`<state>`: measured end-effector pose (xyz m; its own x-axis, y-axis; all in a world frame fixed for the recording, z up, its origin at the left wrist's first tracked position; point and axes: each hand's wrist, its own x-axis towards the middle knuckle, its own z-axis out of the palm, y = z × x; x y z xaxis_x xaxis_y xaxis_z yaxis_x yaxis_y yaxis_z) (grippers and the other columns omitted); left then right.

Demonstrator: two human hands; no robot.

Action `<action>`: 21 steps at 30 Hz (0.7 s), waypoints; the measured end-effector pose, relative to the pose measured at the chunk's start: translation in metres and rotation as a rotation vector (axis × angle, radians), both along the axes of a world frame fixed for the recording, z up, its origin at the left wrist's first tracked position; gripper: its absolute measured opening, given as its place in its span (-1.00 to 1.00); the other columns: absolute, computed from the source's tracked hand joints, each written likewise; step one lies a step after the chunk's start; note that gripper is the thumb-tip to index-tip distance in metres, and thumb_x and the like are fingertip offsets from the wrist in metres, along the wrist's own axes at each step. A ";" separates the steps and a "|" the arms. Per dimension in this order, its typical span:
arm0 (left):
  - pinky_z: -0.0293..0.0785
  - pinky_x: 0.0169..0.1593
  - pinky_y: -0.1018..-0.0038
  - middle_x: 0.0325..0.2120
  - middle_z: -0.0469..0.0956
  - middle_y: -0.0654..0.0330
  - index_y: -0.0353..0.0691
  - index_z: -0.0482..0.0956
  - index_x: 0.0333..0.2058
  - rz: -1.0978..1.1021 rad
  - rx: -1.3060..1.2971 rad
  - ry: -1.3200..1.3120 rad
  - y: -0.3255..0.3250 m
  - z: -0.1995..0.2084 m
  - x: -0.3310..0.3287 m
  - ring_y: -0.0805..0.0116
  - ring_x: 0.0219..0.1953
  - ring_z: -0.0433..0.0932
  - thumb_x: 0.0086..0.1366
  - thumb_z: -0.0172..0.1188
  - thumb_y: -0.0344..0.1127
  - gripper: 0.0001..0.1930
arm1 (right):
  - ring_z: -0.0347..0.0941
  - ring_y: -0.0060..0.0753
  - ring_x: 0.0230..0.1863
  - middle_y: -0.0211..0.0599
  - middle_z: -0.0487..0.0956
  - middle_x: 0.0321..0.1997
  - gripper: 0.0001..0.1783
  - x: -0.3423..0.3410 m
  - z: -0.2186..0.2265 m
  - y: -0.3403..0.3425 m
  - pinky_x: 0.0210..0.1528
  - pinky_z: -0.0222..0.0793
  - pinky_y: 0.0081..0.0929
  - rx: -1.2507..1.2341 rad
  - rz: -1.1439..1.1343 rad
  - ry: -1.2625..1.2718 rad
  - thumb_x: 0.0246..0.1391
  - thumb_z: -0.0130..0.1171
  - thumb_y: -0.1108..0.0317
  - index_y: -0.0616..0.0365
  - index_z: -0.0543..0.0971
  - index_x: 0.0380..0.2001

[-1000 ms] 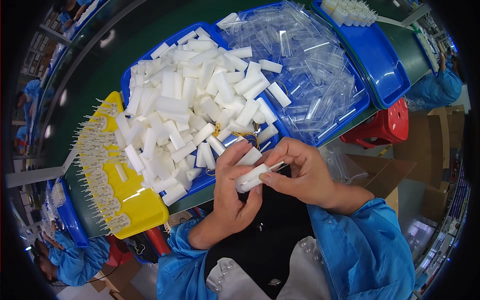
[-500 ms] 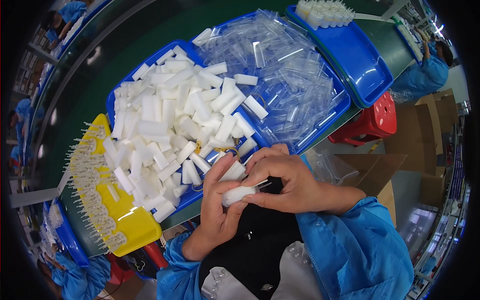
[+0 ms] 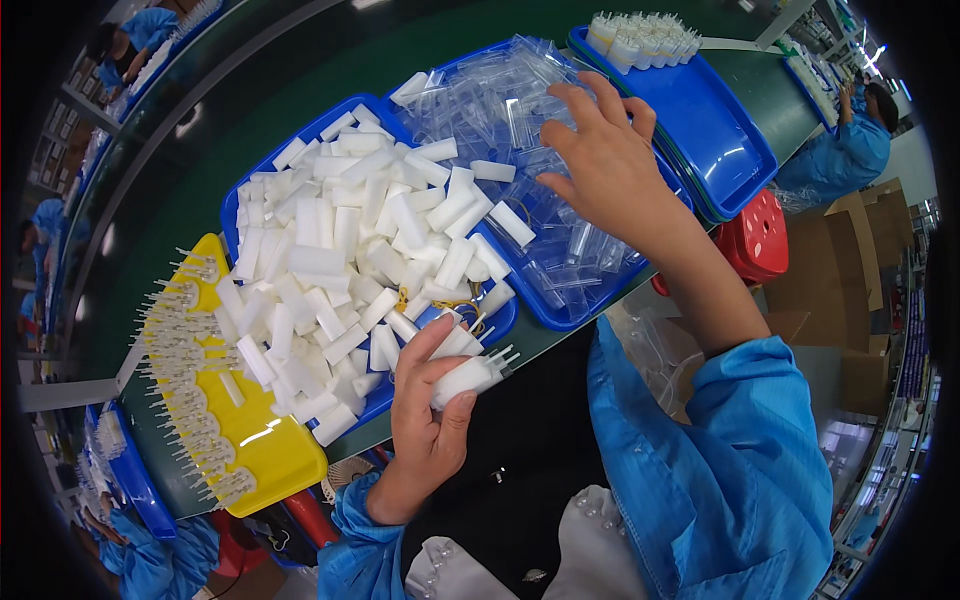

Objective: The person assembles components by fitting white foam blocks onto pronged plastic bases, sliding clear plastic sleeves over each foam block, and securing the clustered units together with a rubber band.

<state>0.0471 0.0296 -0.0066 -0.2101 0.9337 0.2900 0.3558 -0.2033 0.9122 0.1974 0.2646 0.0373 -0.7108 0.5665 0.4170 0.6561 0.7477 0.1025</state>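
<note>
My left hand [image 3: 422,440] grips a white rounded piece with prongs [image 3: 468,380] between thumb and fingers. Several thin pale prongs stick out of its right end. Another white block [image 3: 456,344] shows just beyond the fingertips; whether it is held too I cannot tell. My right hand [image 3: 608,165] reaches out over the clear plastic tubes [image 3: 510,115], fingers spread and bent, with nothing visible in them. A large heap of white blocks [image 3: 350,225] fills the blue tray left of the tubes.
At far left lies a yellow tray [image 3: 285,455] with rows of white pronged pieces [image 3: 190,370]. A blue tray [image 3: 715,140] at back right bears a cluster of white pieces [image 3: 645,40]. Beside the table are a red stool [image 3: 755,240] and cardboard boxes [image 3: 830,270]. Co-workers sit farther off.
My right hand has left the white pronged piece and moved up and right over the clear tubes, opening. My left hand still holds the piece, its prongs now exposed.
</note>
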 end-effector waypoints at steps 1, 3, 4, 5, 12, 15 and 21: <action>0.15 0.17 0.29 0.10 0.26 -0.13 -0.33 0.43 -0.19 0.004 -0.002 -0.022 -0.001 -0.001 -0.001 0.05 0.12 0.29 0.24 0.04 -0.34 -0.79 | 0.04 -0.03 0.27 -0.14 0.35 0.11 -0.65 -0.003 -0.002 0.004 0.18 -0.09 -0.01 0.016 0.009 -0.060 -0.24 0.34 0.25 0.09 0.58 -0.29; 0.13 0.18 0.27 0.09 0.26 -0.15 -0.34 0.44 -0.17 0.012 -0.007 -0.043 -0.002 -0.003 -0.002 -0.01 0.15 0.27 0.21 0.08 -0.41 -0.78 | 0.04 -0.03 0.28 -0.14 0.35 0.12 -0.67 -0.007 -0.004 0.008 0.19 -0.09 0.00 0.029 0.022 -0.094 -0.22 0.31 0.29 0.10 0.58 -0.28; 0.12 0.18 0.27 0.09 0.26 -0.15 -0.34 0.44 -0.17 0.014 -0.012 -0.034 -0.002 -0.003 -0.002 -0.02 0.15 0.26 0.20 0.08 -0.42 -0.78 | 0.05 -0.03 0.28 -0.14 0.35 0.12 -0.68 -0.008 -0.005 0.009 0.19 -0.09 0.00 0.043 0.030 -0.131 -0.20 0.28 0.32 0.11 0.58 -0.28; 0.12 0.18 0.27 0.09 0.26 -0.15 -0.34 0.44 -0.17 0.016 -0.017 -0.025 -0.002 -0.003 -0.003 -0.02 0.15 0.26 0.19 0.09 -0.43 -0.78 | 0.05 -0.03 0.28 -0.14 0.35 0.12 -0.68 -0.009 -0.005 0.011 0.19 -0.09 0.00 0.039 0.036 -0.130 -0.20 0.28 0.32 0.11 0.58 -0.28; 0.14 0.17 0.28 0.08 0.28 -0.16 -0.35 0.45 -0.17 0.057 -0.004 0.031 0.000 -0.003 -0.003 -0.02 0.13 0.28 0.17 0.12 -0.44 -0.76 | 0.26 -0.24 0.10 -0.27 0.45 0.00 -0.78 -0.012 0.014 0.006 0.09 0.07 -0.13 -0.002 0.156 -0.005 -0.17 0.25 0.41 0.14 0.53 -0.36; 0.16 0.16 0.30 0.09 0.27 -0.12 -0.33 0.44 -0.21 0.080 -0.019 0.056 -0.001 -0.005 -0.004 0.07 0.12 0.29 0.23 0.07 -0.37 -0.81 | 0.42 -0.38 -0.16 -0.30 0.51 -0.13 -0.84 -0.018 0.026 -0.016 -0.11 0.24 -0.38 -0.279 0.256 0.303 -0.11 0.24 0.43 0.14 0.48 -0.42; 0.27 0.06 0.32 0.06 0.30 -0.14 -0.34 0.48 -0.20 0.089 0.019 0.007 0.000 -0.006 -0.004 0.00 0.06 0.37 0.16 0.16 -0.42 -0.78 | 0.43 -0.63 -0.35 -0.25 0.52 -0.22 -0.81 -0.007 0.009 -0.086 -0.29 0.36 -0.65 -1.183 0.500 1.081 0.11 0.08 0.47 0.22 0.39 -0.19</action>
<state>0.0428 0.0301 -0.0130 -0.2898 0.9057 0.3094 0.3800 -0.1879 0.9057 0.1904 0.1787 0.0461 -0.5968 0.7269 0.3397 -0.2648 0.2212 -0.9386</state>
